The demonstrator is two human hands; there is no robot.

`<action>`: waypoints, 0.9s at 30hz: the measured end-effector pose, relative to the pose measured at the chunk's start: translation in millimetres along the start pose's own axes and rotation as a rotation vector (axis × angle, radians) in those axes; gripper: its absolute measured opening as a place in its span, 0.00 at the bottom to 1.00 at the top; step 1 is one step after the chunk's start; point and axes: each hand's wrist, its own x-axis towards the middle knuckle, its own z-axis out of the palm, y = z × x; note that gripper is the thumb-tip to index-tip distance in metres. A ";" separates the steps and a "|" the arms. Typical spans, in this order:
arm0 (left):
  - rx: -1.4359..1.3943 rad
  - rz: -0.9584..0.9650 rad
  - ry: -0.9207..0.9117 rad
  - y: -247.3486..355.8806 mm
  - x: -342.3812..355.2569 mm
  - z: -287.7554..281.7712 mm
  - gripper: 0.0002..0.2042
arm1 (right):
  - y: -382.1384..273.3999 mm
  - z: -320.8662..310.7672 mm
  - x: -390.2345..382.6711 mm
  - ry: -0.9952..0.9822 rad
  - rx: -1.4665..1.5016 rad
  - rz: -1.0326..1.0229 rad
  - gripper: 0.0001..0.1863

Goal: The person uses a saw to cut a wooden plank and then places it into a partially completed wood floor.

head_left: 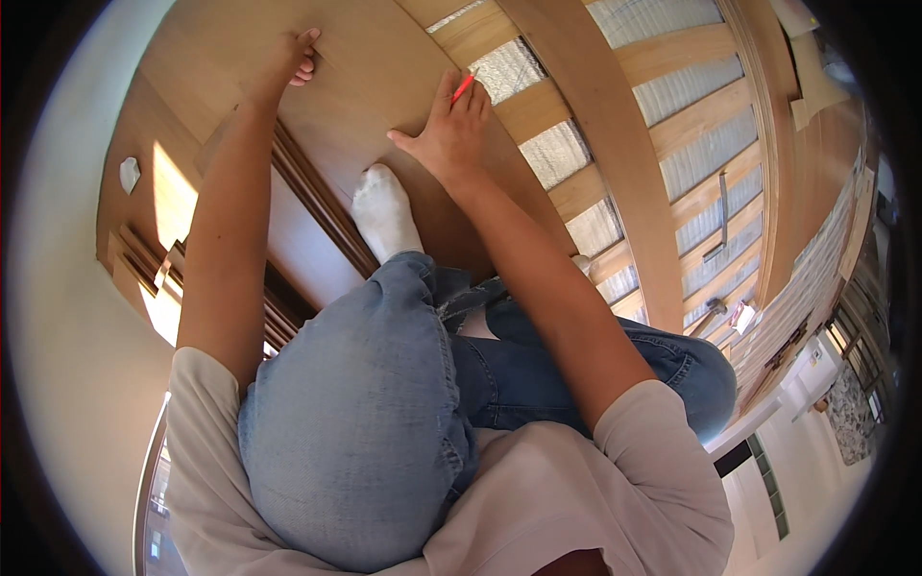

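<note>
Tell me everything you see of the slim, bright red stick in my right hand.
The slim, bright red stick is straight and looks like a pencil or marker; whether it is plastic or painted wood is unclear. It slants, its upper end leaning right, between the fingers of your right hand, near the right edge of the smooth brown wooden panel. Part of it seems hidden among the fingers.
</note>
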 end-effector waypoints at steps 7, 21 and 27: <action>0.737 0.202 0.217 12.6 -32.4 0.5 0.28 | 6.1 -1.3 -4.6 -0.019 0.063 0.037 0.68; 0.876 0.799 0.572 -21.1 -30.9 15.4 0.28 | -1.1 2.2 -7.4 -0.079 -0.034 0.010 0.62; 0.790 0.828 0.620 -16.9 -26.3 21.3 0.27 | -3.6 -0.1 -2.3 -0.108 -0.018 0.040 0.61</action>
